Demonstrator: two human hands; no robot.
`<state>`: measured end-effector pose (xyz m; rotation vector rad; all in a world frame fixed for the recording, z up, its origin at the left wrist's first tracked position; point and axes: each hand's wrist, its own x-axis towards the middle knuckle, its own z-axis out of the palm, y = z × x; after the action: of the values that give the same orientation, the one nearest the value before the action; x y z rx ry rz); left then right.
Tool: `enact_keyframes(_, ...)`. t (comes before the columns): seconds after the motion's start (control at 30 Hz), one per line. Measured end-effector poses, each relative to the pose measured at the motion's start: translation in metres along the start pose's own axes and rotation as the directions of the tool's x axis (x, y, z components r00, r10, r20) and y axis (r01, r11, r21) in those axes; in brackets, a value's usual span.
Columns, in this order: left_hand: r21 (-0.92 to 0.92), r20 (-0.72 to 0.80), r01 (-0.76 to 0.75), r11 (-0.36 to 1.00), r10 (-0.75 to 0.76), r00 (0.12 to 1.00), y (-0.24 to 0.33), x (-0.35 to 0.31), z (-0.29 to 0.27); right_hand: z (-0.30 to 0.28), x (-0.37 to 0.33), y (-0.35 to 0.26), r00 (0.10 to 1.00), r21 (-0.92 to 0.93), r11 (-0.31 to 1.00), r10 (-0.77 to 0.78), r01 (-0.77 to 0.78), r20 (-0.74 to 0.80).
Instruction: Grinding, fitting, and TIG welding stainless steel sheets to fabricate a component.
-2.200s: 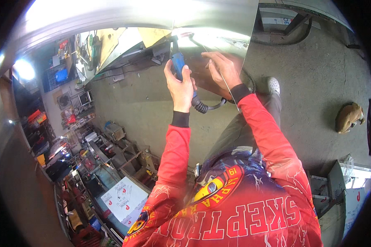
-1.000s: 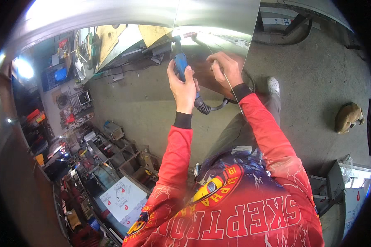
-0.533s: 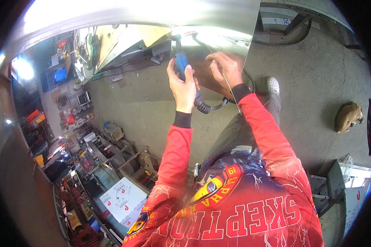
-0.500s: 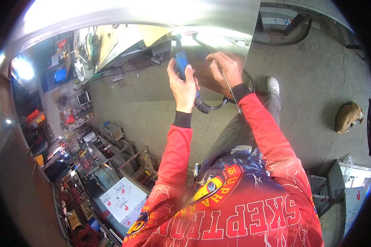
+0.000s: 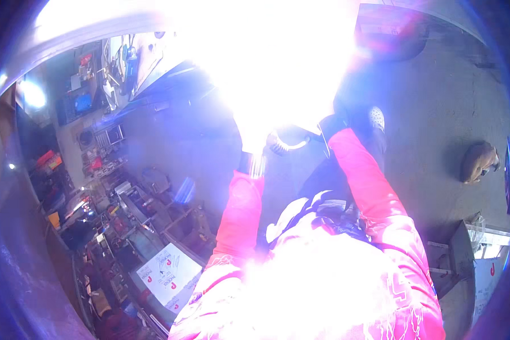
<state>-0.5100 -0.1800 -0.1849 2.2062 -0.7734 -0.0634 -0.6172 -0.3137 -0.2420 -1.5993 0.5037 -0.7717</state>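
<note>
A blinding white-violet arc glare (image 5: 283,62) covers the upper middle, swallowing the workpiece and most of both hands. My left hand (image 5: 254,133) is bleached white beyond its dark cuff. It closes around a blue TIG welding torch, whose body showed half a second ago; only the ribbed cable sleeve (image 5: 279,143) and cable stand out now. My right hand (image 5: 321,113) is lost in the light past its cuff. The lower end of a thin filler rod (image 5: 326,147) pokes out beside that wrist, and the earlier frame shows the rod between its fingers.
Cluttered racks and parts (image 5: 119,226) fill the left side, with a white printed sheet (image 5: 167,277) among them. At right a brown dog (image 5: 480,162) lies on the concrete floor (image 5: 430,113). Boxes (image 5: 484,283) stand at lower right, and my light shoe (image 5: 377,118) is beyond my right forearm.
An intense arc light has flared at the torch end, washing out the hands, torch and metal panel. My forearms have hardly moved.
</note>
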Motion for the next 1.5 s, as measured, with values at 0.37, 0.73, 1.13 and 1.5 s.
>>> enact_keyframes(0.37,-0.383,0.088,0.476,0.792,-0.481,0.872,0.052,0.003,-0.015,0.003,0.014,-0.004,0.998,0.009,0.999,-0.031,0.031,-0.057)
enact_keyframes(0.73,-0.35,-0.004,0.551,0.757,-0.59,0.808,0.035,-0.022,-0.037,-0.004,0.013,0.002,1.0,-0.021,1.0,-0.016,0.016,-0.012)
enact_keyframes(1.13,-0.381,0.007,0.527,0.759,-0.568,0.823,0.043,-0.013,-0.03,-0.005,0.011,-0.005,1.0,-0.032,0.999,-0.028,0.027,-0.012)
enact_keyframes(1.5,-0.385,0.062,0.534,0.753,-0.556,0.829,0.057,-0.016,-0.027,0.001,0.014,0.002,0.999,-0.049,0.998,-0.031,0.032,0.023)
